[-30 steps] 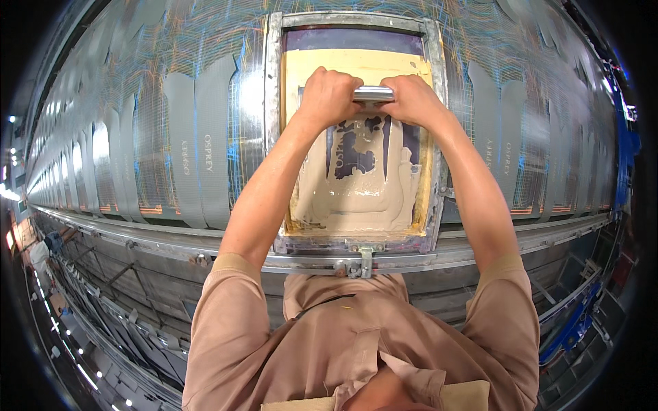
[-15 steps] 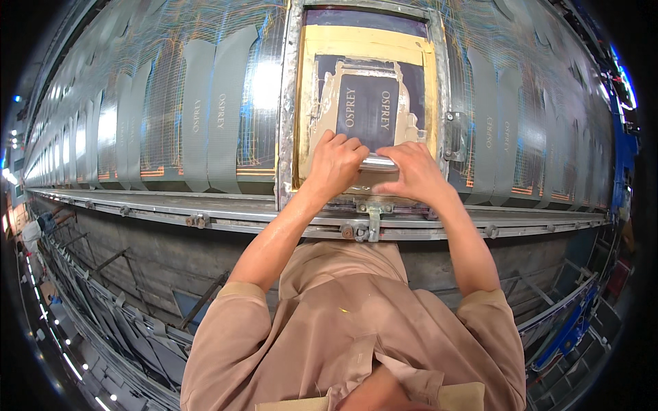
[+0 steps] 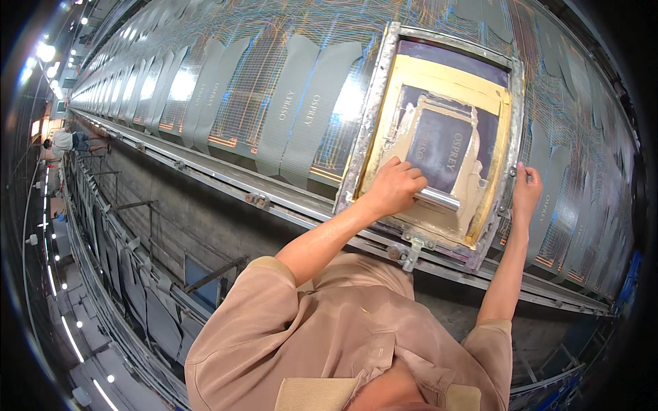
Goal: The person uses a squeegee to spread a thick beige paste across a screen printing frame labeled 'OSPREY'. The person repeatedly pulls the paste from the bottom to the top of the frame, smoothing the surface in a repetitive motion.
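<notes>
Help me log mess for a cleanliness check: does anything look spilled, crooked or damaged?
The beige paste inside the metal frame looks messy: ragged, uneven smears lie around the dark panel, though that may be normal here. Nothing else clearly looks spilled or broken.

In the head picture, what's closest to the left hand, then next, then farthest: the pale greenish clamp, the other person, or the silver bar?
1. Silver bar: in the left hand, sticking out to its right.
2. Pale greenish clamp: at the frame's near edge.
3. Other person: way off, far left.
</notes>
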Action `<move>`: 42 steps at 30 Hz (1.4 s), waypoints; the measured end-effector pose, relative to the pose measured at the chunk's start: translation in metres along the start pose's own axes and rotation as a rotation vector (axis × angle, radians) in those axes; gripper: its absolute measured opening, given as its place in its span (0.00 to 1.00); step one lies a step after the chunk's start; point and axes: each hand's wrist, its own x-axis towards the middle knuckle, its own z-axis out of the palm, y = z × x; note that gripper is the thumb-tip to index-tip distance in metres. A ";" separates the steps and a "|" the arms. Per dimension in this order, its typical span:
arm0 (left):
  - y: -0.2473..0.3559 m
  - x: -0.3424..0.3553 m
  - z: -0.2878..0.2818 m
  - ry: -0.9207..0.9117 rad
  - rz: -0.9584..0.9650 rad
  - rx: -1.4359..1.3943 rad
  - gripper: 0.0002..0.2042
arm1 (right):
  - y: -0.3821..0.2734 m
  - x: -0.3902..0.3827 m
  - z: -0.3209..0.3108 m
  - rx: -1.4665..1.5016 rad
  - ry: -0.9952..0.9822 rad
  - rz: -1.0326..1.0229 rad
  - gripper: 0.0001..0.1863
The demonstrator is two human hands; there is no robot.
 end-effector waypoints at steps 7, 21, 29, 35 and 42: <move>-0.142 -0.070 -0.101 -0.039 0.048 0.075 0.16 | -0.084 -0.088 0.171 0.208 0.117 -0.162 0.17; -0.217 -0.178 -0.164 -0.080 0.042 0.092 0.18 | -0.165 -0.132 0.283 -0.052 0.138 -0.051 0.16; -0.307 -0.036 -0.155 -0.018 0.079 0.120 0.14 | -0.210 -0.101 0.269 -0.223 -0.052 -0.384 0.21; -0.350 0.053 -0.169 -0.233 0.025 0.115 0.12 | -0.327 -0.064 0.321 -0.279 -0.643 -0.657 0.21; -0.330 0.017 -0.154 -0.069 0.021 -0.020 0.06 | -0.299 -0.092 0.346 -0.413 -0.542 -0.791 0.10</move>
